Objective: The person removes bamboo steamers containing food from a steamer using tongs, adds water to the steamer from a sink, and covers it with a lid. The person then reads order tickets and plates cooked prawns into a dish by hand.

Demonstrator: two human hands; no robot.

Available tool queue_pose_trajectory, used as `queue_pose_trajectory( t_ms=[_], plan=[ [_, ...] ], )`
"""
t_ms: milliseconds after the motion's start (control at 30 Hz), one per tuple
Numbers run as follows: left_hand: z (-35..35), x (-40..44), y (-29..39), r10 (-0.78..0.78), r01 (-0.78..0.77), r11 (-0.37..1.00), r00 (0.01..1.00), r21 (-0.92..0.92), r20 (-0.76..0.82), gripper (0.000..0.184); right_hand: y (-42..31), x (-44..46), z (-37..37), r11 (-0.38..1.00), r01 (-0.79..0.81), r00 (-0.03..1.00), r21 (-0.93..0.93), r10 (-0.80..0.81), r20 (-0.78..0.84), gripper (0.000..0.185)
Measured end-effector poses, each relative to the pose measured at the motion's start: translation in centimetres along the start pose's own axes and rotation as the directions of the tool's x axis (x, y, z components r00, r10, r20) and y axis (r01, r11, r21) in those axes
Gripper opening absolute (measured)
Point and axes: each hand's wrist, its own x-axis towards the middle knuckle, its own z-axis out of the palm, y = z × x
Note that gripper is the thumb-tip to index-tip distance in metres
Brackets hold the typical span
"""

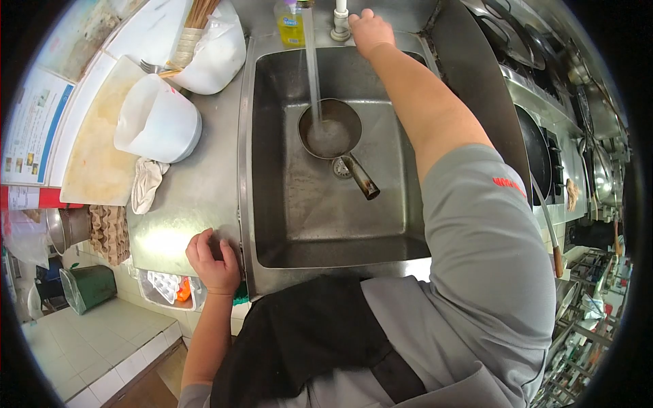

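A metal saucepan (330,129) stands in the steel sink (354,211), its handle pointing toward the lower right over the drain. Water (312,68) runs from the faucet into the pan. My right hand (371,32) reaches to the sink's back edge, beside the white tap pipe (341,20); its fingers are curled, and what they hold, if anything, is hidden. My left hand (215,262) rests at the front edge of the steel counter, left of the sink, with its fingers apart and nothing in them.
A yellow soap bottle (291,26) stands behind the sink. On the left counter are a white tub (160,119), a white cloth (147,183), a cutting board (95,129) and a container (221,58) of sticks. A stove with a black wok (532,146) lies right.
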Motion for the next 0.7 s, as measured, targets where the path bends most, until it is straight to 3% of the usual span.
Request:
queue_pose_trajectory(
  t_ms=[700],
  plan=[
    [0.07, -0.11, -0.15, -0.007, 0.007, 1.000, 1.000, 0.004, 0.010, 0.033, 0.29, 0.05, 0.35, 1.000, 0.004, 1.000, 0.026, -0.003, -0.019, 0.026]
  ],
)
